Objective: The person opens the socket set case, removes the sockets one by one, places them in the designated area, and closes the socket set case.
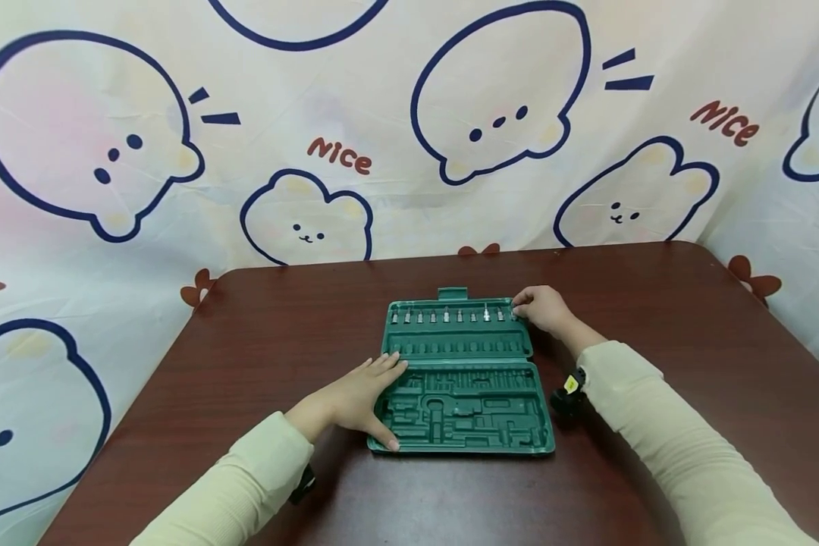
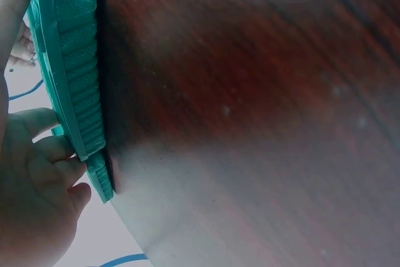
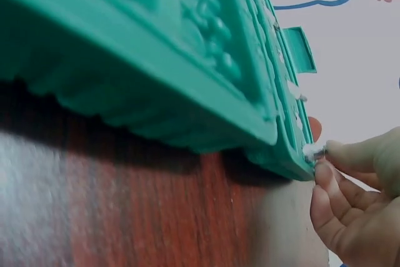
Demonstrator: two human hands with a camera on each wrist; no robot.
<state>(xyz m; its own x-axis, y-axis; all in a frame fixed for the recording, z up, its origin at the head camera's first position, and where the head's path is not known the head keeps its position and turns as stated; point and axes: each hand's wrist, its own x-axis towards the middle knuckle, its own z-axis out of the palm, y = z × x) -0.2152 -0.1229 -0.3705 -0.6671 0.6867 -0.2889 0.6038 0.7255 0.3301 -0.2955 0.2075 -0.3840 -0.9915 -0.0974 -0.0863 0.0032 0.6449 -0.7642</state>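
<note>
A green plastic tool case (image 1: 461,413) lies open flat on the dark wooden table (image 1: 655,318). Its far half carries a row of small silver bits (image 1: 446,315); the near half shows empty moulded slots. My left hand (image 1: 358,396) rests flat against the case's left edge (image 2: 75,92), fingers straight along it. My right hand (image 1: 542,308) is at the far right corner of the case, where its fingertips (image 3: 325,161) pinch a small silver bit (image 3: 310,151) at the end of the row.
A cartoon-printed cloth (image 1: 314,152) hangs behind the table. The table's edges run close on the left (image 1: 130,425) and at the far side. A small black and yellow object (image 1: 568,390) sits by my right forearm.
</note>
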